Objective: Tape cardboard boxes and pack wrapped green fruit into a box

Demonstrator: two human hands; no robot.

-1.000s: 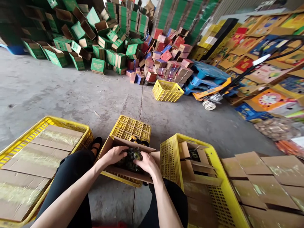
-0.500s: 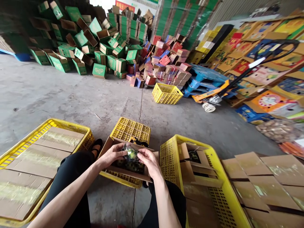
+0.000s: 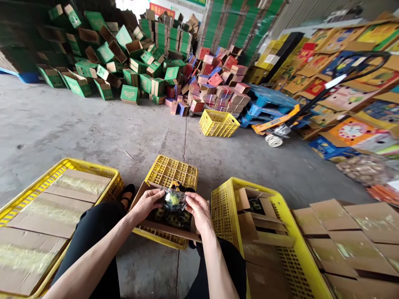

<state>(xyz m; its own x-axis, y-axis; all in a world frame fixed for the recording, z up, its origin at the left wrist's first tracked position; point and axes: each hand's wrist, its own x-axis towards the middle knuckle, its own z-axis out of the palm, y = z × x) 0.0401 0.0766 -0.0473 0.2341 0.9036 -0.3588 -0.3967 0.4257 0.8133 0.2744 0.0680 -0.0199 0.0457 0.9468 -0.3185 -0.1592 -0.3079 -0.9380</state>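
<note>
Between both hands, over an open cardboard box (image 3: 170,229), is a clear plastic bag (image 3: 175,200) with something round and green inside. My left hand (image 3: 149,204) pinches the bag's left side. My right hand (image 3: 198,209) grips its right side, fingers and thumb pressed together. Several dark green items in shiny wrapping (image 3: 170,218) lie in the box below; their kind cannot be made out. The box rests on an upturned yellow crate (image 3: 171,168). A black and yellow object (image 3: 177,185), partly hidden, sits behind the bag.
Taped cardboard boxes fill a yellow crate (image 3: 84,162) on the left. To the right, another yellow crate (image 3: 224,211) holds open and closed boxes, beside more taped boxes (image 3: 352,245). Further off are a small yellow crate (image 3: 220,123), a pallet jack (image 3: 277,128) and heaped green boxes (image 3: 129,94).
The bag has been stretched wider, and my hands are farther apart. My right hand has shifted slightly right.
</note>
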